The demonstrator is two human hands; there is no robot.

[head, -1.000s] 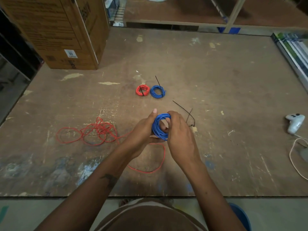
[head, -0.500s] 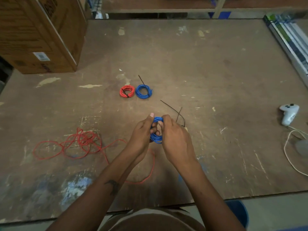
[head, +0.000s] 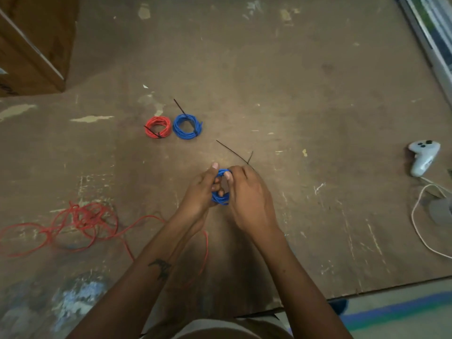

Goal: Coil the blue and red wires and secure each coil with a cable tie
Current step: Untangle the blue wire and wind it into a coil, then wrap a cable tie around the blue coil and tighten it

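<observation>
Item: blue coil (head: 220, 198), untied, gripped by my left hand (head: 201, 192) and right hand (head: 247, 192). Risk: loosening either grip to fetch the cable tie (head: 232, 152) lets loops spring apart.

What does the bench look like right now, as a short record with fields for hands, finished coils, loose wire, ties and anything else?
left hand: grips the blue coil in hand
right hand: grips the same coil from the other side
finished coils: red coil and blue coil, side by side, each with a black tie
loose wire: red wire tangled at left, one strand running under the forearms
spare ties: black cable tie on the table, just beyond the hands
other: cardboard box far left, white controller far right
</observation>
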